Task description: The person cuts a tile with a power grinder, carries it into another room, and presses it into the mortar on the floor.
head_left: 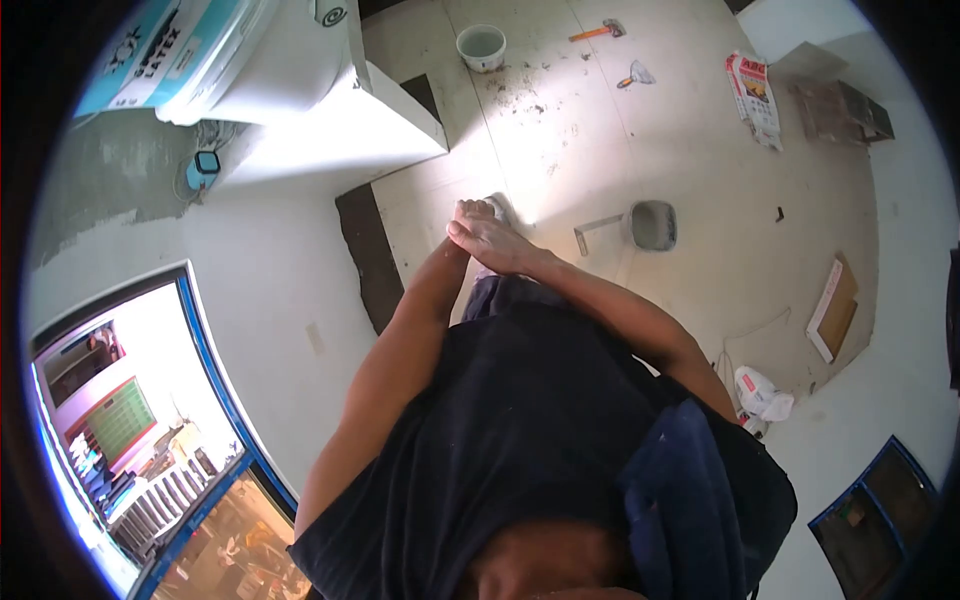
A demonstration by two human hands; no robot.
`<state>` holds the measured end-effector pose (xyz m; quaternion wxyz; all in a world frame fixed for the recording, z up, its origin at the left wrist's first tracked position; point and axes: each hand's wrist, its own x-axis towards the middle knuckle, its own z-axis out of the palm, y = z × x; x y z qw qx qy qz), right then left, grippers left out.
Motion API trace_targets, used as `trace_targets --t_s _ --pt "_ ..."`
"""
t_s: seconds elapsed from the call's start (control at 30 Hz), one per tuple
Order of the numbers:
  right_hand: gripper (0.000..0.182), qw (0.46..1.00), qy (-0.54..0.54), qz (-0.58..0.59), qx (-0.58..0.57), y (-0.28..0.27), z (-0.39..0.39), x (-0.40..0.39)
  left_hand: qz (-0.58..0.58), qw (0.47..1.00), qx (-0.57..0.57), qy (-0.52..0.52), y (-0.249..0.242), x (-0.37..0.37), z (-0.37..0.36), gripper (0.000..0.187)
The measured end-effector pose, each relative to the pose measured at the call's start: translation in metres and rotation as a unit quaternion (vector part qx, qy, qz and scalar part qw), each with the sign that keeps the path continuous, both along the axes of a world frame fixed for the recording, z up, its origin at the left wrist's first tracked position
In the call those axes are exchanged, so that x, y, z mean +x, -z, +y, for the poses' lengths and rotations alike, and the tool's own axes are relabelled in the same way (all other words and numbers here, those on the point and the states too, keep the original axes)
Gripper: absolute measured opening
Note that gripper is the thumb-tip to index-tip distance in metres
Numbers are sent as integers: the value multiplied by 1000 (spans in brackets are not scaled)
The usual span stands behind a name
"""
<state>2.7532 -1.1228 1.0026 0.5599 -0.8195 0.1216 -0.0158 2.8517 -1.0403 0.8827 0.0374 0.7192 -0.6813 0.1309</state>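
Note:
My left hand (473,209) and my right hand (492,246) meet in front of my body, above the tiled floor. The right one lies across the left near the wrist, fingers wrapped round it, with whitish marks on its fingertips. The left fingers look curled, and their inner side is hidden. Past the hands, part of a pale shoe (498,208) shows on the floor. To the right stands a grey bucket (653,226) with an L-shaped strip (598,233) beside it.
A latex paint bucket (215,60) stands at upper left above a white ledge (385,115). On the floor are a white tub (481,48), a hammer (597,32), a putty knife (636,75), an ABC bag (755,95) and a plastic bag (762,395). A window frame (215,360) borders the left.

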Motion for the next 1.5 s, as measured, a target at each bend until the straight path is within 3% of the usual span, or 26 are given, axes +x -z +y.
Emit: trace_targets --t_s 0.03,0.13,0.23,0.33,0.37,0.47,0.57,0.67,0.73,0.8,0.83,0.93,1.07,1.17,1.2,1.3,1.4,1.5 --pt "67 994 -59 73 52 3 -14 10 6 1000 1 2 0 10 -11 13" --pt "66 984 -96 39 147 -42 -45 41 32 999 8 -2 0 42 -38 13" --pt "64 996 -24 10 86 -37 -80 64 51 999 15 2 6 67 -69 13" --pt "63 999 26 -18 34 14 -122 90 66 997 16 24 9 92 -118 14" --pt "64 999 46 19 -4 11 -137 94 72 997 20 30 8 97 -134 14" --pt "69 989 79 -9 126 -26 -173 99 88 995 24 37 13 109 -180 14" --pt "70 989 87 -67 100 -56 -200 107 105 993 27 38 13 117 -230 14" --pt "71 994 57 17 94 -27 -254 115 120 991 38 37 15 121 -274 14" --pt "73 995 71 -38 50 12 -297 132 125 991 47 22 15 128 -301 14" --pt "70 998 47 39 -5 18 -321 133 142 987 70 4 13 131 -316 14" --pt "67 985 -13 105 134 -29 -339 136 150 985 80 -6 12 135 -325 14" --pt "67 991 -88 -22 93 -73 -366 144 174 976 124 -47 4 151 -343 14" --pt "71 993 -97 -13 69 -35 -403 168 206 954 183 -115 -1 179 -359 14" --pt "81 982 -137 118 -50 -5 -435 209 219 939 216 -154 -6 199 -373 14" --pt "81 983 -135 112 -52 -7 -445 220 225 935 221 -163 -2 209 -377 14" --pt "84 986 -84 60 135 -56 -463 236 235 923 243 -184 0 236 -387 14" --pt "85 986 -151 -1 69 -62 -479 264 248 911 257 -208 0 263 -399 15" --pt "83 989 -136 14 52 -20 -501 300 259 900 266 -229 5 295 -411 15"
